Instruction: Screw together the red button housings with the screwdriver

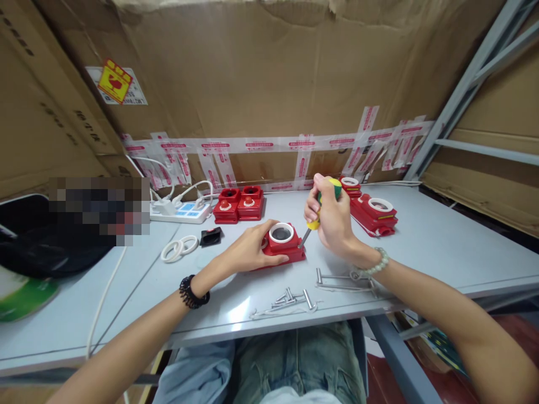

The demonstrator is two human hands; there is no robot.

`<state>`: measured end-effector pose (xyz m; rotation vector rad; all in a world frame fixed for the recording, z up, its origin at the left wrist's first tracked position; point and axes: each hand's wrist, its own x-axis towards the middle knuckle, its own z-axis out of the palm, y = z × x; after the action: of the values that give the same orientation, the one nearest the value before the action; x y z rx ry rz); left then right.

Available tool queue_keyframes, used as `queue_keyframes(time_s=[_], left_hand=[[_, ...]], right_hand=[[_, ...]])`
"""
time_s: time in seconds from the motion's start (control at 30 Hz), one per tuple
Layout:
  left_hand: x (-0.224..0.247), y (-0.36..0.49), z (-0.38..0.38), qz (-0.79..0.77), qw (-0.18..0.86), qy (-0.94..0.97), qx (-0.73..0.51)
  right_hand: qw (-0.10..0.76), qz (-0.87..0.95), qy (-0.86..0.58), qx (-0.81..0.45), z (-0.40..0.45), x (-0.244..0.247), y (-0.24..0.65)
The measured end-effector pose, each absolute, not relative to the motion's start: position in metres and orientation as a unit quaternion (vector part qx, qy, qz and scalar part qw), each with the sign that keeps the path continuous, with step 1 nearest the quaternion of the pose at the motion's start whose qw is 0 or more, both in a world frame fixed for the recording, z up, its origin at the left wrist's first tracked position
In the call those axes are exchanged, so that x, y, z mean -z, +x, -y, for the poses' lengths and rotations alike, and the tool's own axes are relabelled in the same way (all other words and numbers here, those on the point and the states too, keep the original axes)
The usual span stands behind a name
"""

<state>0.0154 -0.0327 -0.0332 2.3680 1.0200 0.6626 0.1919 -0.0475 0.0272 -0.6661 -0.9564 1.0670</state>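
My left hand (pixel 251 247) grips a red plastic housing (pixel 295 251) flat against the table, thumb along its near side. A white ring (pixel 281 233) sits on top of this housing around a dark round opening. In my right hand (pixel 332 216) is a screwdriver (pixel 314 224) with a yellow and green handle, fingers wrapped around it. Its shaft slants down to the left, and the tip meets the housing's right corner. Close by on the near side lie several metal pins (pixel 290 299) and a thin metal piece with a string (pixel 345 278).
Two red housings (pixel 238 205) stand at the back beside a white power strip (pixel 181 212). More red housings (pixel 374 216) with white rings lie to the right. Loose white rings (pixel 179 248) and a small black part (pixel 210 237) are at left. Cardboard (pixel 269 84) walls the back.
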Motion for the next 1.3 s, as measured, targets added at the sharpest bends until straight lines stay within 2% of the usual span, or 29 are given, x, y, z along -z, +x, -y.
queue_keyframes(time_s=[0.87, 0.97, 1.07, 1.13, 1.2, 1.3], left_hand=[[0.035, 0.016, 0.032, -0.387, 0.218, 0.866, -0.231], [0.035, 0.015, 0.032, -0.388, 0.217, 0.865, -0.232], [0.035, 0.015, 0.031, -0.388, 0.212, 0.865, -0.236], [0.035, 0.016, 0.032, -0.388, 0.214, 0.864, -0.238], [0.034, 0.016, 0.032, -0.388, 0.220, 0.863, -0.239], [0.033, 0.017, 0.033, -0.385, 0.222, 0.864, -0.236]], right_hand=[[0.695, 0.487, -0.307, -0.430, 0.050, -0.020, 0.187], [0.644, 0.604, -0.337, -0.326, 0.049, -0.020, 0.193], [0.539, 0.731, -0.408, -0.089, 0.044, -0.025, 0.204], [0.474, 0.747, -0.463, 0.055, 0.039, -0.032, 0.210], [0.426, 0.736, -0.509, 0.132, 0.033, -0.040, 0.215], [0.381, 0.736, -0.532, 0.173, 0.026, -0.054, 0.218]])
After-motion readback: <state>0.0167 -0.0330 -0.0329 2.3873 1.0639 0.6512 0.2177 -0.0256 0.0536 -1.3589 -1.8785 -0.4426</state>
